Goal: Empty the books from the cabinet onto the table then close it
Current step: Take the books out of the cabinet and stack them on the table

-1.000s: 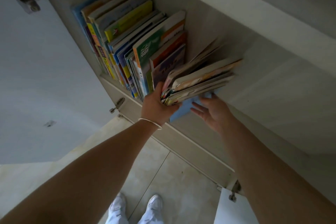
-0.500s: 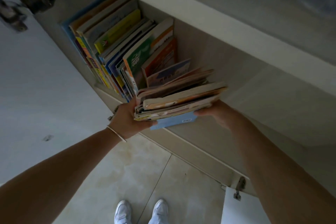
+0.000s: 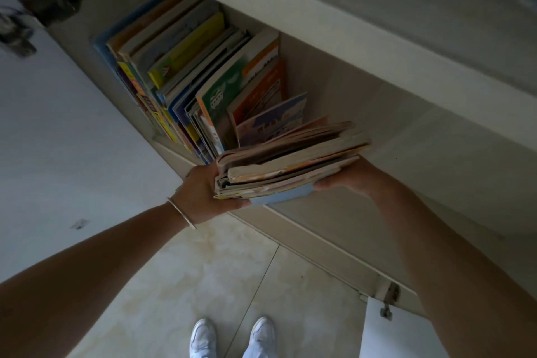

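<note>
Here both hands — left (image 3: 203,193), right (image 3: 353,176) — clasp a book stack (image 3: 287,163); right fingers hidden beneath.

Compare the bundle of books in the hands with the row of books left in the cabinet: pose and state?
The bundle of books lies nearly flat, spines toward the left hand; the row of books stands on edge, leaning.
The bundle is clamped between the left hand and the right hand at the cabinet's front edge; the row sits untouched, deeper inside.
The bundle's pages splay loosely; the row is packed tight.
Both are thin, colourful paperbacks.
</note>
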